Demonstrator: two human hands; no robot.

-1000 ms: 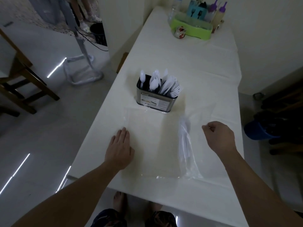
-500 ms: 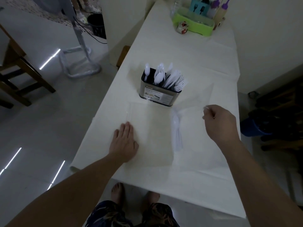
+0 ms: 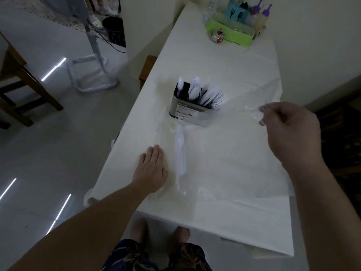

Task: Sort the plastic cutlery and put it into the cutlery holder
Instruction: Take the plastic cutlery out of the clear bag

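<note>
A metal cutlery holder [image 3: 183, 112] stands mid-table, filled with white plastic spoons and forks [image 3: 203, 94]. In front of it a small bunch of white plastic cutlery [image 3: 180, 153] lies inside a clear plastic bag [image 3: 214, 145] spread over the table. My right hand [image 3: 289, 130] is raised to the right of the holder, pinching a corner of the clear bag and lifting it. My left hand [image 3: 151, 169] lies flat, palm down, on the bag's left edge, just left of the loose cutlery.
The long table has a white cloth [image 3: 224, 59]. At its far end sit a green tray [image 3: 230, 34] with bottles and a teal box. Wooden chairs [image 3: 21, 90] and a fan stand [image 3: 93, 61] are on the floor to the left. A wall runs along the right.
My right hand rose and moved right, pulling the bag corner up. The loose cutlery slid left inside the bag, toward my left hand, which stayed flat.
</note>
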